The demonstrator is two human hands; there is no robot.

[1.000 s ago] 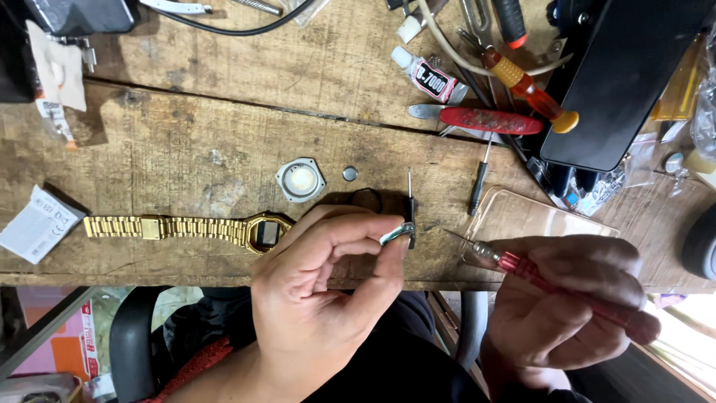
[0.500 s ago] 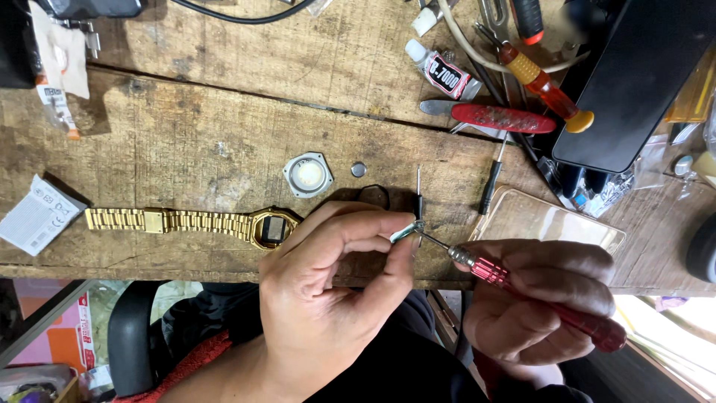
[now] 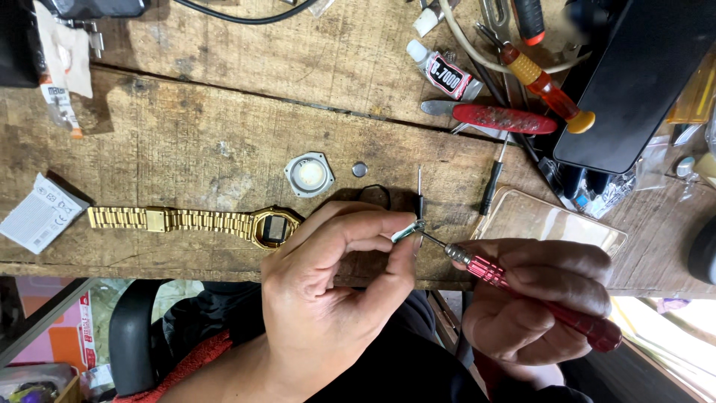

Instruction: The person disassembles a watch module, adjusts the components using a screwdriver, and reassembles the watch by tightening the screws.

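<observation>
Here the left hand (image 3: 335, 298) pinches a small metal part (image 3: 406, 231) between thumb and forefinger at the bench's near edge. The right hand (image 3: 537, 298), at its three o'clock, has fingers closed round a red screwdriver (image 3: 537, 297), tip apparently touching the part. At nine o'clock lies a gold watch (image 3: 198, 222), at eleven a round case back (image 3: 309, 174).
</observation>
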